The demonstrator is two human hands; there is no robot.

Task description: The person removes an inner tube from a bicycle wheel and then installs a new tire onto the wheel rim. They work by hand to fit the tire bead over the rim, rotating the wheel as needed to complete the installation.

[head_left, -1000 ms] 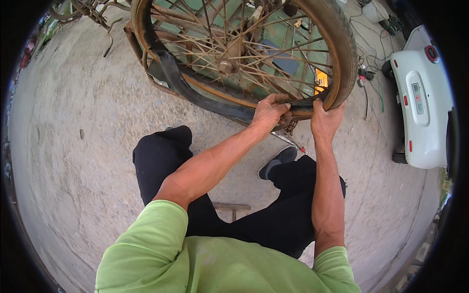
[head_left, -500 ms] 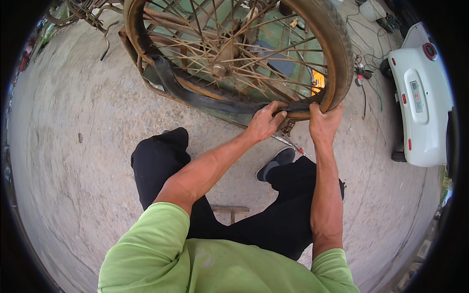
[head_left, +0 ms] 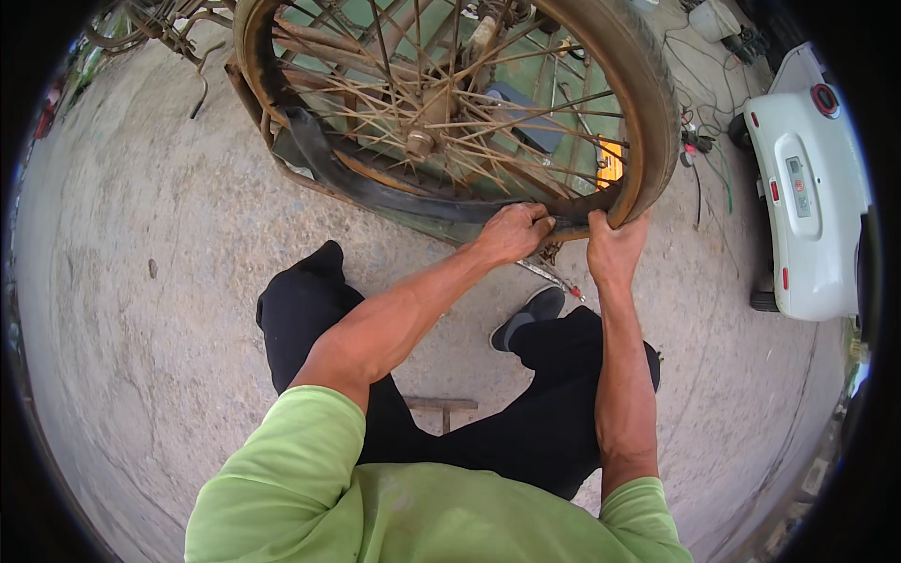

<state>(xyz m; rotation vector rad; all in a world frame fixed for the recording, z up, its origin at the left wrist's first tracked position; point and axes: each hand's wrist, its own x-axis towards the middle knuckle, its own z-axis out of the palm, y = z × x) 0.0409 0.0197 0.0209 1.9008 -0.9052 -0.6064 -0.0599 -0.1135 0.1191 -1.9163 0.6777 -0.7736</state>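
Observation:
A large spoked wheel (head_left: 441, 122) with a dusty tan tyre (head_left: 652, 113) stands upright in front of me. A black inner tube (head_left: 375, 192) hangs loose along the lower rim. My left hand (head_left: 511, 233) grips the black tube at the bottom of the rim. My right hand (head_left: 615, 249) clasps the tyre's lower right edge, thumb over the rubber. The two hands are a hand's width apart.
I sit on a low wooden stool (head_left: 441, 408) on rough concrete, legs in black trousers. A metal tool with a red tip (head_left: 554, 279) lies under the wheel by my shoe (head_left: 530, 314). A white vehicle (head_left: 812, 178) stands at right, cables and tools (head_left: 699, 141) beside it.
The wheel has shifted slightly left and turned a little. Both hands stay on the lower rim, the left hand working further along the black tube.

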